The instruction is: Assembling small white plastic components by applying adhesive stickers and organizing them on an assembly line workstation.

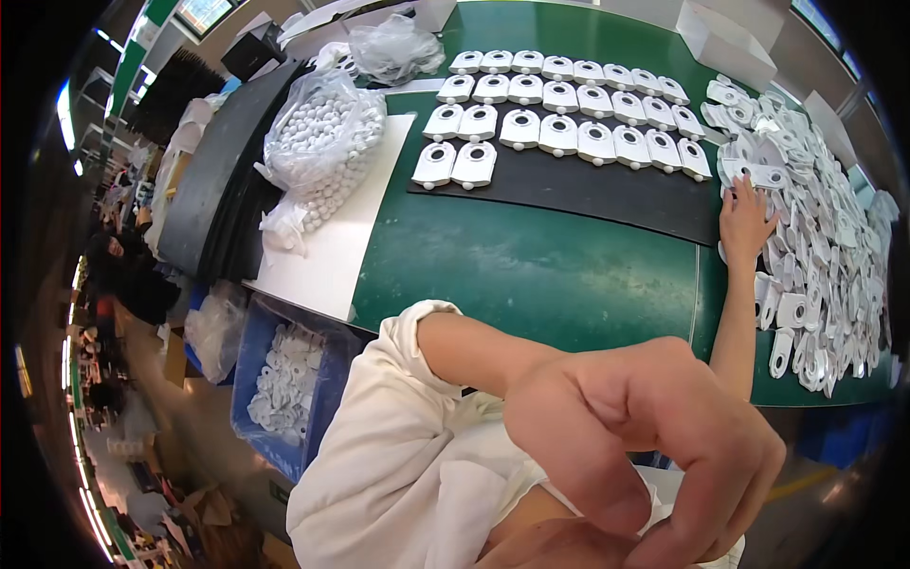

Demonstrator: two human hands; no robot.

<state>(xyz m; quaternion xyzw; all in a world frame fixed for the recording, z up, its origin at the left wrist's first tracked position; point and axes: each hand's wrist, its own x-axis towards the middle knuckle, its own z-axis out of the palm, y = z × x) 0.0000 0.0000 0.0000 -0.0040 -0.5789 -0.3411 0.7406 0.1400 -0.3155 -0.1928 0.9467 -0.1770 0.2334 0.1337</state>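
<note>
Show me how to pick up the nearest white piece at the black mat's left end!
I'd pinch the white piece across its rounded far end, coming from above-left: no piece lies on its left, tapering seems to leave finger room on its right, and that avoids the ball at its near edge.

Green table, beige wall, windows, brownish floor, bright strip lights at left

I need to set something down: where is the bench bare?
The widest free patch is the green tabletop between the flat white board and the heap of white plastic parts, before the thin black mat. Another lies behind the rows of flat white parts. Crowded: the heap's end, where the right hand is, and the board under the clear plastic bag of white balls.
</note>
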